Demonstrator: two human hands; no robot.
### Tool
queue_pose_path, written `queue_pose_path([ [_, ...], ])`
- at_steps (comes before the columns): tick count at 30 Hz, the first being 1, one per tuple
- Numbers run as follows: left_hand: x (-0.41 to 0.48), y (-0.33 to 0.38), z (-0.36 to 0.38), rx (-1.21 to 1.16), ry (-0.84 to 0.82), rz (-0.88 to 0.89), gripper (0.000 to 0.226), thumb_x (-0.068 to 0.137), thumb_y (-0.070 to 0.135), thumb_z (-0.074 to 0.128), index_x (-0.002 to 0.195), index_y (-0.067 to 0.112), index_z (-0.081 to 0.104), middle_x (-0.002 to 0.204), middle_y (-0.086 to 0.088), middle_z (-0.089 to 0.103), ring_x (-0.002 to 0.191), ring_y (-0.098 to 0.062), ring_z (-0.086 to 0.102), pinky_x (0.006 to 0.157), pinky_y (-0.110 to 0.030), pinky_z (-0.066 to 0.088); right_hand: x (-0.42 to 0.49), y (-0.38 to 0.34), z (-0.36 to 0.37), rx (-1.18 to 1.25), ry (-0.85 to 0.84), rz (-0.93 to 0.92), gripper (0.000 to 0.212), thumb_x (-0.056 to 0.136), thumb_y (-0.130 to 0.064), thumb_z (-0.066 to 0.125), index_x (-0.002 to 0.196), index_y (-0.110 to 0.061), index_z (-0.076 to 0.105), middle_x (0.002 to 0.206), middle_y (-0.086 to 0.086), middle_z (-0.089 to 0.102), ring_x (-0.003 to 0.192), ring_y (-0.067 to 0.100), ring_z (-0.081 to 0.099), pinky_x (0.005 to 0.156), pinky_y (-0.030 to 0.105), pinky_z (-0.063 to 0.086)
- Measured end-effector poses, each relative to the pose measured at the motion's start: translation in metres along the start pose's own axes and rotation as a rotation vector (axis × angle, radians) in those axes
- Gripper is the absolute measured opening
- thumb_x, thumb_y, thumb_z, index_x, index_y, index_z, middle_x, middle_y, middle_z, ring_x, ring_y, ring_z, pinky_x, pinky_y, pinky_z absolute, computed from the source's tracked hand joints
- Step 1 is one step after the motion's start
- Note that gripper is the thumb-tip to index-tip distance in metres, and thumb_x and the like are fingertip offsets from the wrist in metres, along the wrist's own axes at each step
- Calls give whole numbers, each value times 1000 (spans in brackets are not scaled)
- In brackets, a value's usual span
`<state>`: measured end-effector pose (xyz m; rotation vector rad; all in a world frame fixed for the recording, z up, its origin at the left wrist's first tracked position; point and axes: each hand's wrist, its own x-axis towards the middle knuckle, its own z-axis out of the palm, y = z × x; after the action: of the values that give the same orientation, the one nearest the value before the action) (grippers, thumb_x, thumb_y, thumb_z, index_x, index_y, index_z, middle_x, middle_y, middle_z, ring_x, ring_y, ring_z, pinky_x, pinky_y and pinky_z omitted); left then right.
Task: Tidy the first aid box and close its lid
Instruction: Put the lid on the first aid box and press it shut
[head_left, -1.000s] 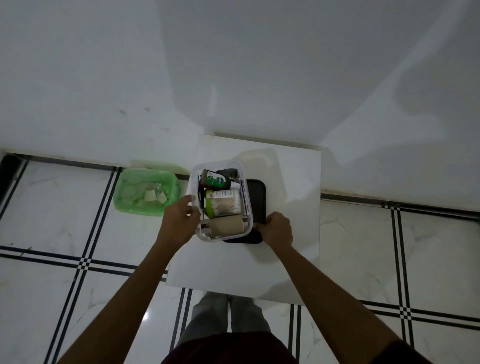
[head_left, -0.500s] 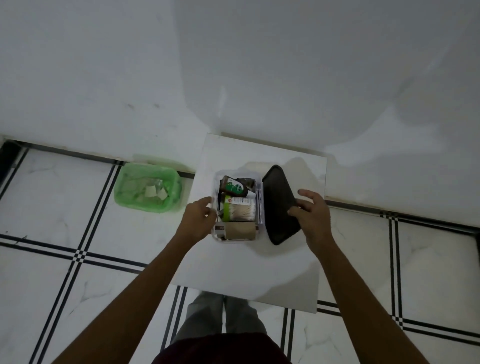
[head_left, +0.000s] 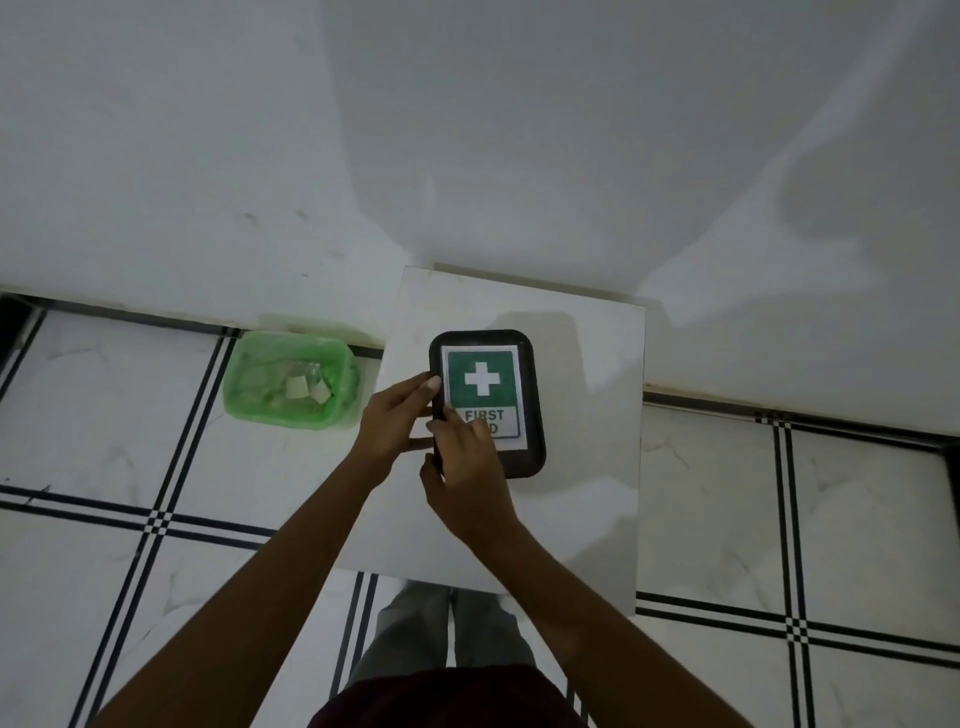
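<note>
Since half a second ago the dark lid (head_left: 524, 447) has swung over from the right side and now sits flat on the first aid box, label up, so none of the bottles or rolls inside show anymore. It's a bit right of the middle of the frame, on the white table (head_left: 587, 499).

Left hand (head_left: 395, 418) has thumb and fingers pinched on the lid's left edge. Right hand (head_left: 467, 470) lies over the lower left corner with fingers together, pressing down, covering part of the label (head_left: 483, 387).

My guess is this is a light, thin plastic box, stiff but a little flexy, and smooth enough to slide on that table. Best hold is along the rim and corners, pressing each one until it seats. Can't tell if it has clicked shut yet. Green bin (head_left: 291, 382) sits on the floor to the left.
</note>
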<state>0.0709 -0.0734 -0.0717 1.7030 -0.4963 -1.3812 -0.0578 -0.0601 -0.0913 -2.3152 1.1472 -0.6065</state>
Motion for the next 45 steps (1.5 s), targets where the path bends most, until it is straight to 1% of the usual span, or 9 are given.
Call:
queue_pose_path([
  [5, 10, 0, 4, 56, 104, 64, 38, 84, 13, 68, 121, 16, 62, 96, -19, 69, 85, -27, 70, 67, -37, 62, 2, 10, -16, 71, 81, 51, 26, 86, -9, 64, 110, 0, 60, 104, 19, 69, 99, 31, 65, 90, 43, 56],
  [9, 15, -6, 10, 124, 195, 98, 32, 86, 16, 64, 117, 13, 63, 92, -21, 68, 79, -31, 69, 65, -39, 61, 16, 41, -45, -90, 309, 481, 23, 91, -23, 57, 109, -10, 56, 108, 12, 62, 98, 25, 54, 78, 37, 55],
  [13, 8, -22, 34, 453, 369, 190, 30, 96, 31, 45, 111, 11, 62, 94, -11, 69, 83, -25, 64, 69, -32, 49, 26, 69, -32, 148, 91, 814, 39, 96, -44, 42, 104, -8, 52, 98, 10, 58, 94, 28, 58, 68, 27, 46],
  [16, 3, -31, 54, 563, 454, 158, 37, 100, 37, 28, 104, 11, 54, 93, -7, 62, 81, -20, 58, 66, -32, 43, 26, 71, -19, 253, 155, 820, 36, 97, -46, 37, 88, -12, 45, 84, 6, 60, 72, 22, 62, 51, 18, 42],
  [22, 10, -37, 60, 546, 449, 171, 35, 100, 38, 23, 105, 14, 47, 91, 0, 63, 76, -17, 63, 56, -22, 46, 23, 76, -12, 239, 163, 771, 30, 100, -38, 34, 85, -13, 41, 79, 1, 62, 61, 12, 59, 49, 15, 44],
  [31, 13, -39, 57, 533, 425, 245, 29, 100, 36, 25, 98, 14, 43, 82, 1, 62, 64, -10, 60, 49, -14, 39, 20, 81, -9, 209, 144, 754, 34, 100, -39, 29, 85, -13, 46, 78, -1, 62, 61, 10, 61, 52, 16, 49],
  [36, 26, -24, 48, 483, 397, 109, 37, 99, 41, 25, 91, 10, 44, 72, 0, 56, 65, -20, 57, 52, -27, 38, 35, 89, -23, 177, 21, 784, 39, 99, -44, 32, 82, -12, 48, 71, 0, 59, 63, 18, 60, 53, 25, 48],
  [39, 40, -11, 48, 473, 422, 62, 50, 95, 55, 24, 89, 11, 46, 74, -1, 56, 66, -16, 54, 58, -31, 39, 59, 89, -27, 284, 85, 852, 40, 98, -46, 35, 81, -11, 44, 69, -1, 55, 61, 13, 55, 53, 23, 43],
  [45, 45, -12, 57, 477, 470, 161, 45, 98, 46, 26, 76, 11, 43, 60, 2, 49, 54, -12, 47, 50, -25, 32, 65, 89, -17, 331, 246, 825, 36, 100, -34, 36, 75, -9, 39, 62, -2, 52, 54, 8, 52, 50, 19, 42],
])
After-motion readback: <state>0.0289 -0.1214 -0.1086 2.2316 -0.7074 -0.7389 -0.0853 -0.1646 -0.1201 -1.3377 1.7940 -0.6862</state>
